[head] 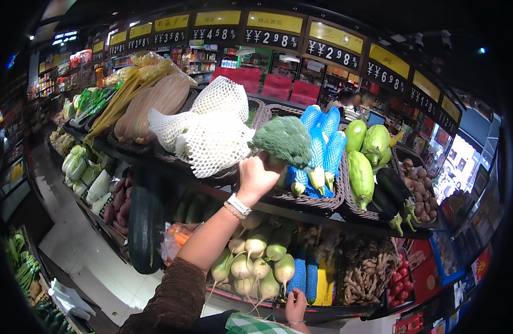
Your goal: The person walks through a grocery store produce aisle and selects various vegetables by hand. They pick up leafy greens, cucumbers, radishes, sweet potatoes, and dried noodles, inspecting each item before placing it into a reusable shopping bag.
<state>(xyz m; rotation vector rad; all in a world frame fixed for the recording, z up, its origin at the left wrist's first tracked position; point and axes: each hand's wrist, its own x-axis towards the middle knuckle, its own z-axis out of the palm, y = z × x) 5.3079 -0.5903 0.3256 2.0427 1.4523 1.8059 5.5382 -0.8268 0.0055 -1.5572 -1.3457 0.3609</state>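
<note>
A head of broccoli [283, 140] is in my left hand [258, 175], whose fingers are closed around its stem, above the upper shelf. Items in white foam netting [217, 133] lie just left of it. To its right a wicker basket [327, 203] holds long vegetables in blue netting [319, 142]. My right hand [296, 307] is low in the view, beside the lower shelf, near blue-netted items [300, 275]; its fingers are slightly curled and I see nothing in them. My left wrist bears a white watch and a beaded bracelet.
Green and dark eggplants [392, 196] lie on the upper shelf at the right, large pumpkins [152, 108] at its left. Green-white radishes [260, 267] and ginger [369, 267] fill the lower shelf. A winter melon [144, 225] stands upright at its left. Price signs [273, 31] hang above; people stand behind.
</note>
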